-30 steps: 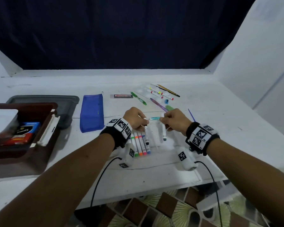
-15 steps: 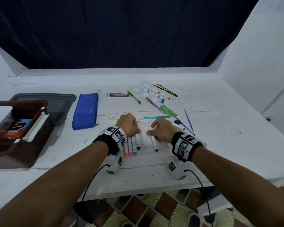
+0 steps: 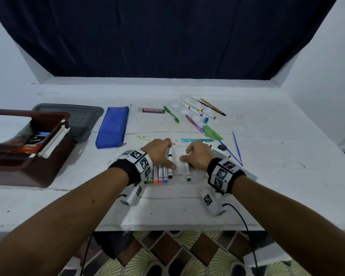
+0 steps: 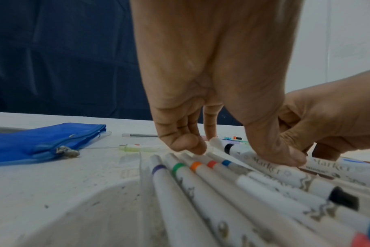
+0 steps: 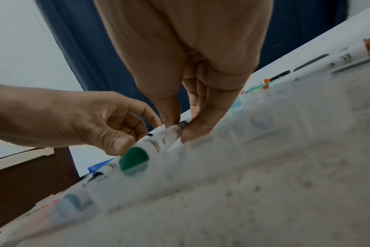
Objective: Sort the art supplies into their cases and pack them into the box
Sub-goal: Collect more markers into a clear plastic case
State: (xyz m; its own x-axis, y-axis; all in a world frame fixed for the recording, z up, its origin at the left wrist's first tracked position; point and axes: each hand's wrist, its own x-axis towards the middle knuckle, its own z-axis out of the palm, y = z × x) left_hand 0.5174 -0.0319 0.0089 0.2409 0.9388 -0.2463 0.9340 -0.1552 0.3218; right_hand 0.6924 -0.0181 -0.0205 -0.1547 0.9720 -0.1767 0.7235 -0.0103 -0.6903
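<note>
1. You face a dark blue curtain [image 3: 167,36] hanging behind the white worktop [image 3: 267,156].
2. White walls [image 3: 327,66] flank it on your left and right.
3. Below the worktop's near edge you see a patterned tiled floor [image 3: 177,253].

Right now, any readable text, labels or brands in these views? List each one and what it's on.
"Marker": printed on the barrel of the black-capped marker under the left hand.
"Marker": on the neighbouring marker barrel to its right.
Script on the dark packet in the brown box: too small to read.
Wristband squares are coded patterns, not text.
</note>
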